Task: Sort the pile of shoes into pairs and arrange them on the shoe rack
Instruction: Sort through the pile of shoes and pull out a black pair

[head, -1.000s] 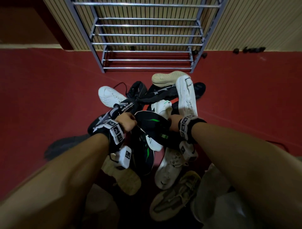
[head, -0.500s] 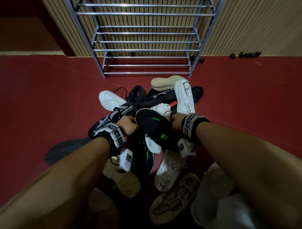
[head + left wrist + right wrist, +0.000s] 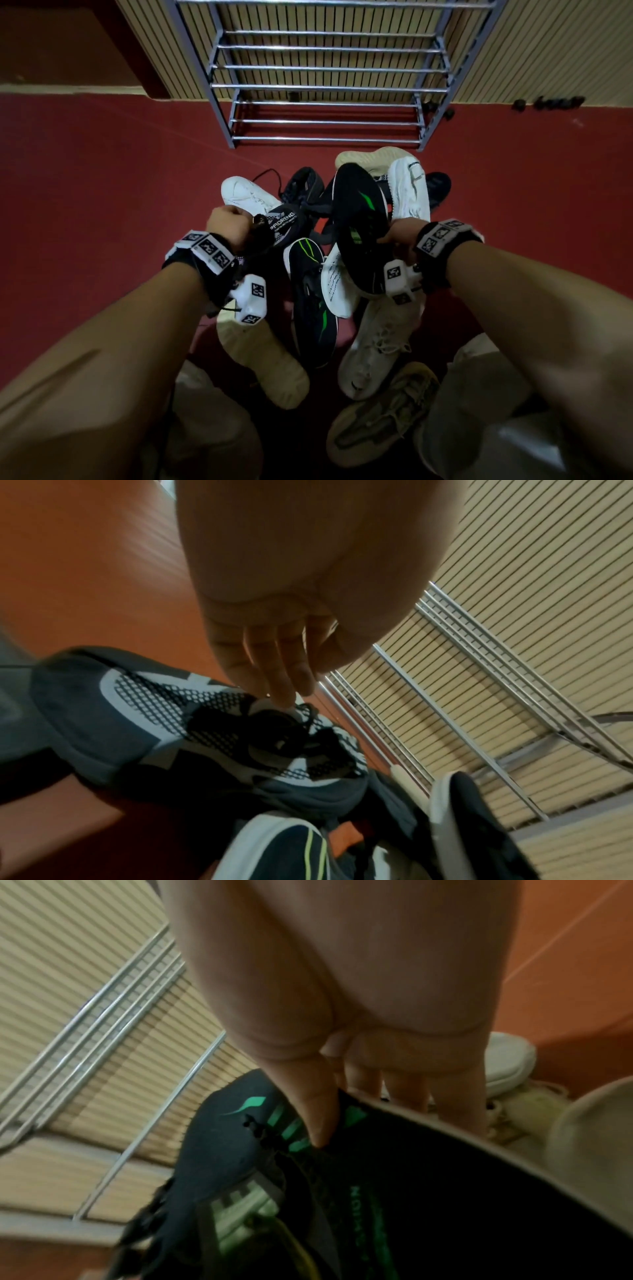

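A pile of shoes lies on the red floor in front of an empty metal shoe rack (image 3: pixel 325 85). My right hand (image 3: pixel 397 236) grips a black shoe with green marks (image 3: pixel 359 222) by its collar and holds it raised above the pile; the thumb (image 3: pixel 318 1118) presses inside the opening. My left hand (image 3: pixel 226 226) grips a grey, black and white mesh shoe (image 3: pixel 277 226) at its laces (image 3: pixel 274 739). A second black and green shoe (image 3: pixel 313 301) lies in the pile between my forearms.
White shoes (image 3: pixel 246 195), cream shoes (image 3: pixel 263 359) and an olive knit shoe (image 3: pixel 380 414) lie around the pile. A slatted beige wall (image 3: pixel 548 51) stands behind the rack. Bare red floor (image 3: pixel 102 205) stretches left and right. Small dark objects (image 3: pixel 548 102) sit by the wall at right.
Both hands have risen and moved toward the rack. The right hand has lifted the black and green shoe up off the pile; the left has pulled the mesh shoe upward.
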Tool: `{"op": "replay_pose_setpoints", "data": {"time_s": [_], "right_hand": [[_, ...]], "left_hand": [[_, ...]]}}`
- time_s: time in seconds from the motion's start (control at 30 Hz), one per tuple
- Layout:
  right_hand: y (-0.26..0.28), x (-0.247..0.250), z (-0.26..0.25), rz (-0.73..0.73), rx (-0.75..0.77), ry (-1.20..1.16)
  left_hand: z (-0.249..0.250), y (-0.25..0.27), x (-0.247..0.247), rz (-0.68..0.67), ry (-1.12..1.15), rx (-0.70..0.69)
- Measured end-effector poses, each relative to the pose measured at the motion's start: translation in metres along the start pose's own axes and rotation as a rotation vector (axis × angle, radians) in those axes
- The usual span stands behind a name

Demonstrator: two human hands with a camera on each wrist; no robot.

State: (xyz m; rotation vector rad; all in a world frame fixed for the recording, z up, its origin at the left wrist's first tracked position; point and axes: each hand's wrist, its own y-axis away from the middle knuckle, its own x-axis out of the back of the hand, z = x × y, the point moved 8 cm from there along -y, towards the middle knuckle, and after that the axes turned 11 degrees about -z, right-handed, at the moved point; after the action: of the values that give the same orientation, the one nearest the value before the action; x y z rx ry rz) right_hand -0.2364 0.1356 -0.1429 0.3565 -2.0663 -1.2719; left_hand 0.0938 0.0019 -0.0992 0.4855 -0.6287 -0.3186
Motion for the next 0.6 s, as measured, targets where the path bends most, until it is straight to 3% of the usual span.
{"op": "replay_pose_setpoints", "data": {"time_s": [0.2, 0.6], "right_hand": [[-0.008, 0.012, 0.002, 0.008, 0.046, -0.269], [0.013, 0.022, 0.068, 0.072, -0.008, -0.64]], "left_hand": [[-0.006, 0.008, -0.01, -0.048, -0.003, 0.022], [0.053, 0.02, -0.082, -0.11, -0.203, -0.183]]}}
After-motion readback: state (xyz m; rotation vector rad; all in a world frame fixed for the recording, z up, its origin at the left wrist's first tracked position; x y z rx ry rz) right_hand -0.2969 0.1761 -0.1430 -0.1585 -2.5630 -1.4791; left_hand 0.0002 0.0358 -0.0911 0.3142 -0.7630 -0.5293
